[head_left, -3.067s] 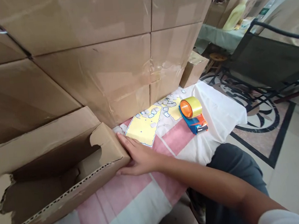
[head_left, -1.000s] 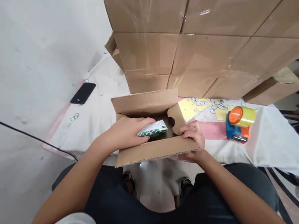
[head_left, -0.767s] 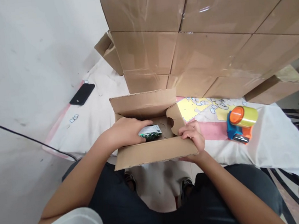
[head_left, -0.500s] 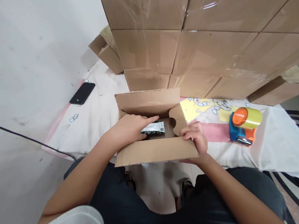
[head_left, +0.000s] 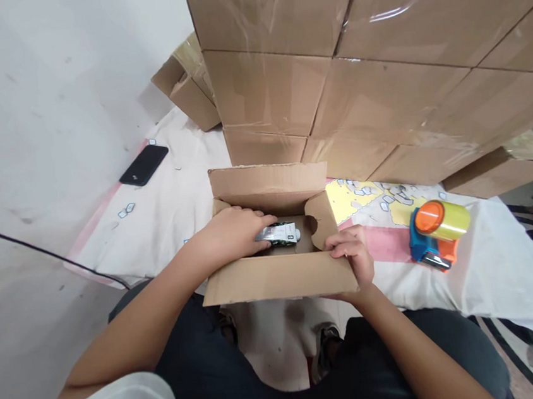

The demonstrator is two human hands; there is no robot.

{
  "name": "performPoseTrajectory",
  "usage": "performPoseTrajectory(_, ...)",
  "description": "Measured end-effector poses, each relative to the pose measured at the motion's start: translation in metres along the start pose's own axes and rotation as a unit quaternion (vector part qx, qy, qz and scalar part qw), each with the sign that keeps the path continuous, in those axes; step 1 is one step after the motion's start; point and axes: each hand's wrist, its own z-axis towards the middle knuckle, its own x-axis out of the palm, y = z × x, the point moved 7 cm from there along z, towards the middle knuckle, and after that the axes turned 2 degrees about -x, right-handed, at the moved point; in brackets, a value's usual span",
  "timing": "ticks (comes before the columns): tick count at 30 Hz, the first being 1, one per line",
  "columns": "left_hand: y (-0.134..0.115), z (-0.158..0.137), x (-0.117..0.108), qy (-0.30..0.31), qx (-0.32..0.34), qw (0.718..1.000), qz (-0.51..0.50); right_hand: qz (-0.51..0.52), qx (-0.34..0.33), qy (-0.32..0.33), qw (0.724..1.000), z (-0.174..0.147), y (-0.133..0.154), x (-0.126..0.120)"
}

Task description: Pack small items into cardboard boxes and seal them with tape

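Note:
An open cardboard box (head_left: 279, 277) stands before me with its flaps raised or folded outward. Inside, a white and dark patterned tube (head_left: 283, 234) with a pale cap lies sideways, cap pointing right. My left hand (head_left: 239, 233) reaches into the box from the left, its fingers closed around the tube's left end, which they hide. At the front right corner my right hand (head_left: 352, 251) grips the box, fingers over the edge by the side flap (head_left: 322, 219); its thumb is hidden below.
Taped cardboard boxes (head_left: 274, 91) are stacked behind. A blue and orange tape dispenser (head_left: 435, 236) sits at the right, a black phone (head_left: 143, 165) at the left on the white cloth (head_left: 184, 189). Smaller cartons (head_left: 191, 96) flank the stack. A black cable (head_left: 38, 252) runs along the left wall.
Inside the box, the tube has shifted slightly right and turned, so its cap now shows. My left forefinger has come down from its outstretched position. The right hand keeps its hold.

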Motion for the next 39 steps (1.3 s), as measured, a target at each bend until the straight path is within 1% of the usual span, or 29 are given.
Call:
performPoseTrajectory(5, 0.001, 0.001, 0.001, -0.012, 0.002, 1.000, -0.004, -0.011, -0.001, 0.008, 1.000, 0.002, 0.002, 0.001)
performPoseTrajectory(10, 0.001, 0.001, 0.002, -0.010, -0.001, 1.000, 0.001, -0.012, -0.004, 0.006, 1.000, 0.001, 0.001, 0.000)
performPoseTrajectory(17, -0.002, 0.000, -0.001, 0.013, 0.007, 1.000, 0.004, -0.023, 0.000, 0.022, 0.999, -0.001, -0.002, 0.000)
performPoseTrajectory(25, -0.002, 0.001, -0.002, 0.024, 0.001, 1.000, -0.001, -0.022, -0.005, 0.015, 1.000, -0.003, -0.006, 0.001)
performPoseTrajectory(33, -0.003, 0.000, -0.005, 0.013, 0.000, 1.000, -0.013, -0.032, -0.007, 0.011, 0.999, -0.001, -0.006, 0.001)
performPoseTrajectory(35, -0.003, 0.001, -0.007, 0.001, 0.000, 1.000, -0.026, -0.044, -0.006, 0.017, 0.999, -0.001, -0.005, -0.001)
performPoseTrajectory(37, -0.005, 0.001, -0.012, -0.019, 0.014, 0.998, -0.055, -0.075, -0.029, 0.030, 0.996, -0.001, 0.000, -0.003)
performPoseTrajectory(39, -0.010, 0.000, -0.019, -0.047, 0.054, 0.993, -0.092, -0.118, -0.075, 0.039, 0.989, -0.001, 0.007, -0.007)
